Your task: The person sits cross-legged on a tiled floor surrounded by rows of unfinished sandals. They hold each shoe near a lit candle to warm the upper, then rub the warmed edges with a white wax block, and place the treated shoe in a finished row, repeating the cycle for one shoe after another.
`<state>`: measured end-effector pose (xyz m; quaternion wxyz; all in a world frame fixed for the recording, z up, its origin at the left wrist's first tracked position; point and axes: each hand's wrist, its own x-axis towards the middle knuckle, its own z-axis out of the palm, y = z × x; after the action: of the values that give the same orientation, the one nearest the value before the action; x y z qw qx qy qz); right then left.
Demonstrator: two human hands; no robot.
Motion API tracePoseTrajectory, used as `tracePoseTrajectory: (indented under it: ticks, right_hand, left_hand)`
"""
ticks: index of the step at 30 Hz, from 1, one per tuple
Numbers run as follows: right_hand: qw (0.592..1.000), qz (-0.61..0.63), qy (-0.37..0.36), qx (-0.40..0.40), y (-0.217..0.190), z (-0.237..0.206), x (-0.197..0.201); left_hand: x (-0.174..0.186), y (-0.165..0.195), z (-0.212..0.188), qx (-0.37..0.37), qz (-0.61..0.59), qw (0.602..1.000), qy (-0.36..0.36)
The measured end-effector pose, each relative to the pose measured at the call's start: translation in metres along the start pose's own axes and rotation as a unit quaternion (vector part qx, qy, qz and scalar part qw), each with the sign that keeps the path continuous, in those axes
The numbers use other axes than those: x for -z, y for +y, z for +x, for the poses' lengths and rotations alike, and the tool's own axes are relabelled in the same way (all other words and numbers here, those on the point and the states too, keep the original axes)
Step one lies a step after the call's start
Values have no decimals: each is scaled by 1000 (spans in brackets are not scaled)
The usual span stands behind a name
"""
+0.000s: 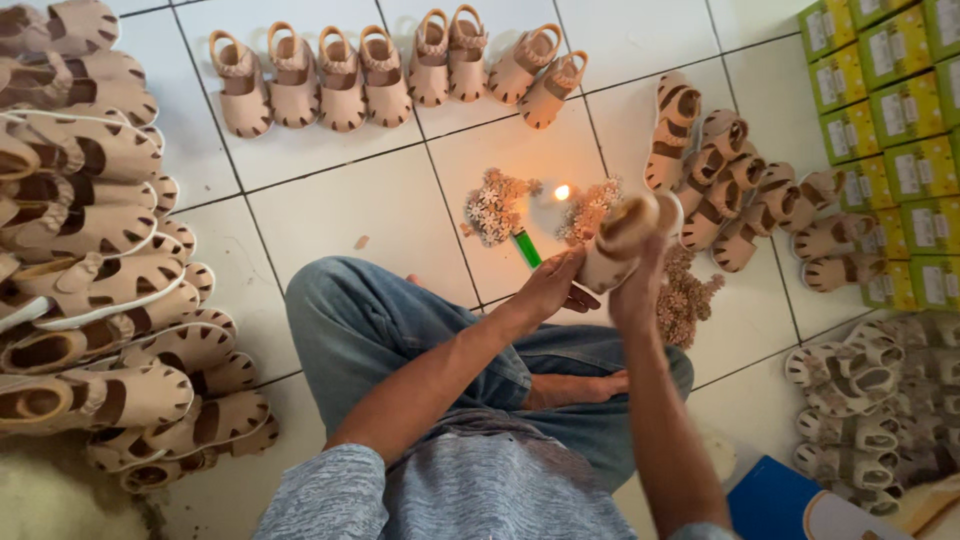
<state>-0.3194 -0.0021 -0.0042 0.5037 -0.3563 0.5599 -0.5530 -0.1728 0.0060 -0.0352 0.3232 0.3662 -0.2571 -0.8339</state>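
Small beige sandal (pixel 622 240) gripped between both hands above the lap: right hand (pixel 640 285) clasped under its sole, left hand (pixel 553 285) curled loosely against its heel. Just beyond, small flame (pixel 562 192), green lighter (pixel 526 248), flower trims (pixel 492 207). Sandal rows (pixel 340 85) farther out.

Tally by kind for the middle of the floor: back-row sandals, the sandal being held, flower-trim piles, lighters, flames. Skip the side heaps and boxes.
Back-row sandals: 8
Held sandal, in the right hand: 1
Flower-trim piles: 3
Green lighter: 1
Small flame: 1
Total: 14
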Motion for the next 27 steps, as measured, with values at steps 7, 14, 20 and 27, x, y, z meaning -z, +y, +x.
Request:
tracePoseTrajectory:
  ticks: [7, 14, 20, 27]
  right_hand:
    - [892, -446, -73, -25, -52, 81, -60]
    - [824, -556, -102, -33, -61, 94, -64]
    - [813, -572, -90, -61, -61, 91, -60]
    - [900, -408, -98, -120, -53, 67, -37]
  left_hand:
    - [43, -17, -6, 51, 68, 996, 11]
    - [67, -28, -7, 53, 46, 997, 12]
    - [68, -24, 0, 48, 65, 997, 19]
    - [68, -18, 10, 13, 35, 998, 58]
